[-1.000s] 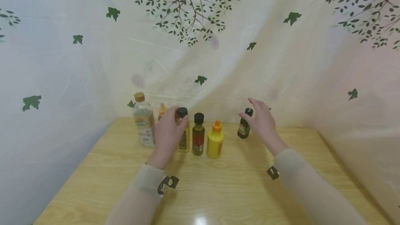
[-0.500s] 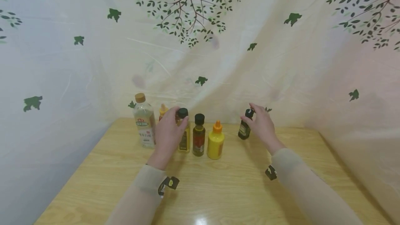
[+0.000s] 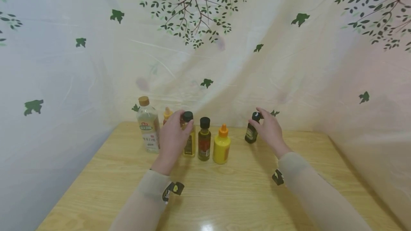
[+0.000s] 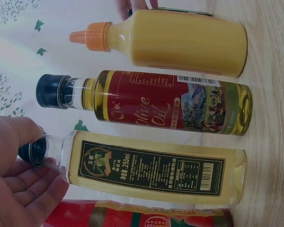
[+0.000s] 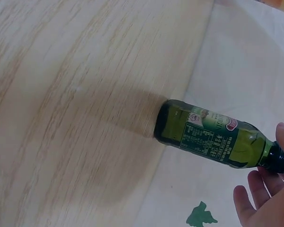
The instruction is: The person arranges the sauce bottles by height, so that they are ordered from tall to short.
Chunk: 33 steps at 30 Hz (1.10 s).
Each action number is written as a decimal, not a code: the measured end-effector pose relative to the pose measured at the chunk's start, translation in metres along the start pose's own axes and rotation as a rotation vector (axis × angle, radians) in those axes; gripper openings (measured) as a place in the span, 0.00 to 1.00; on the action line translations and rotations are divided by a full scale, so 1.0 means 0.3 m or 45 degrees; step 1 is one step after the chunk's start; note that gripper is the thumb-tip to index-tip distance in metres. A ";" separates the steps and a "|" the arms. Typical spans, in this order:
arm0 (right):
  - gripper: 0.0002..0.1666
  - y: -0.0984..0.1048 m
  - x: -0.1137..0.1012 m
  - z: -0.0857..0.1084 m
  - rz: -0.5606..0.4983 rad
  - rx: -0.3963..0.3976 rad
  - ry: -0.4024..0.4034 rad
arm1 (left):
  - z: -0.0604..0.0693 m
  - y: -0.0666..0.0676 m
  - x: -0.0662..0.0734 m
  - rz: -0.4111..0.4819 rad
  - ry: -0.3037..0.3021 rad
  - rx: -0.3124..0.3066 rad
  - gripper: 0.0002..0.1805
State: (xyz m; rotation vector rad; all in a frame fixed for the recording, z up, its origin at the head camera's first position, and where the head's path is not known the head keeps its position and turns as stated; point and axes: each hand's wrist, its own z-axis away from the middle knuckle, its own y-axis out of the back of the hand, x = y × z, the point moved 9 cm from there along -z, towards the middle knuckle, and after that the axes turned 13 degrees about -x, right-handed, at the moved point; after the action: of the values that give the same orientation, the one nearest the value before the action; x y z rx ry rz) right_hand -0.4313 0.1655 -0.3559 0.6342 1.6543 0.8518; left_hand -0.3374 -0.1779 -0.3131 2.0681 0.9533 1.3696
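Observation:
My left hand (image 3: 173, 140) grips the dark cap of a clear, square-sided oil bottle (image 3: 189, 143). In the left wrist view the thumb lies on that cap and the fingers curl behind the neck of the oil bottle (image 4: 156, 165). Off to the right, my right hand (image 3: 269, 129) pinches the black cap of a small dark green oil bottle (image 3: 251, 133). The right wrist view shows this green bottle (image 5: 208, 135) with its base on the table. Both bottles stand upright.
Between the hands stand a red-labelled olive oil bottle (image 3: 204, 142) and a yellow squeeze bottle (image 3: 221, 149). Left of them are a large clear white-labelled bottle (image 3: 148, 131) and a partly hidden red bottle (image 3: 167, 112). A leaf-printed curtain (image 3: 231, 63) hangs behind the wooden table (image 3: 208, 195).
My right hand has closed its thumb and fingers onto the green bottle's cap, where a gap showed one second ago. The left hand has stayed on its bottle.

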 end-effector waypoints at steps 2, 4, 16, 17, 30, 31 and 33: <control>0.42 0.002 -0.002 -0.001 0.004 0.006 0.003 | 0.000 0.000 0.001 -0.002 -0.002 0.001 0.21; 0.41 0.004 -0.002 -0.002 0.006 0.012 0.004 | -0.001 0.001 0.001 -0.004 -0.002 0.000 0.21; 0.37 0.009 0.018 -0.012 0.028 0.039 -0.007 | -0.003 0.000 0.002 0.002 0.007 -0.013 0.21; 0.36 0.009 0.018 -0.012 0.029 0.039 -0.010 | -0.003 0.000 0.002 0.002 0.008 -0.014 0.21; 0.35 0.020 0.002 -0.003 0.043 0.051 -0.016 | 0.003 0.001 0.005 0.003 0.000 -0.011 0.20; 0.35 0.022 -0.004 0.000 0.040 0.053 -0.009 | 0.003 0.002 0.006 0.000 0.000 -0.009 0.20; 0.35 0.026 -0.019 0.006 0.037 0.058 0.007 | 0.003 0.005 0.007 -0.004 0.001 -0.006 0.20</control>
State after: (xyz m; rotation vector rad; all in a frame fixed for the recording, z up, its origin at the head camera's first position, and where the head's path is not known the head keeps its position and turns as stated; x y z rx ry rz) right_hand -0.4282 0.1660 -0.3465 0.6890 1.6768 0.8394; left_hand -0.3355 -0.1771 -0.3113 2.0617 0.9528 1.3698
